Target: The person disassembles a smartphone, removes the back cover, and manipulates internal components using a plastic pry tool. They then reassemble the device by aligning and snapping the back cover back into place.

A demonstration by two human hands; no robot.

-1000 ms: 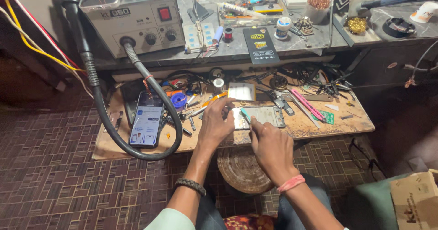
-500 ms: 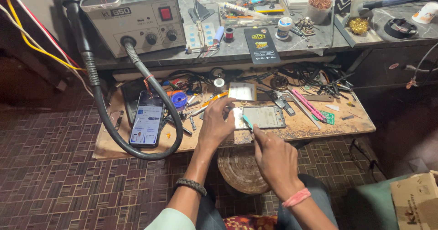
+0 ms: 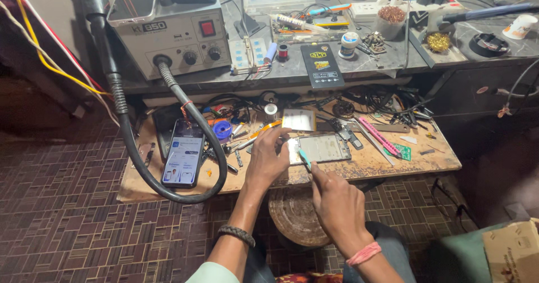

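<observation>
A: Low wooden workbench (image 3: 387, 165), cluttered edge to edge, over a dark patterned floor (image 3: 62, 227). What's in hand?

B: The left hand (image 3: 268, 160) presses down, fingers spread, on the near corner of an opened phone frame (image 3: 320, 148) lying flat mid-bench. The right hand (image 3: 336, 201) pinches a thin teal pry tool (image 3: 305, 158) at that frame's edge.

A: And around it?

B: A lit smartphone (image 3: 182, 159) to the left, looped by the black hose (image 3: 135, 159) of a grey rework station (image 3: 168, 28) on the shelf behind.
</observation>
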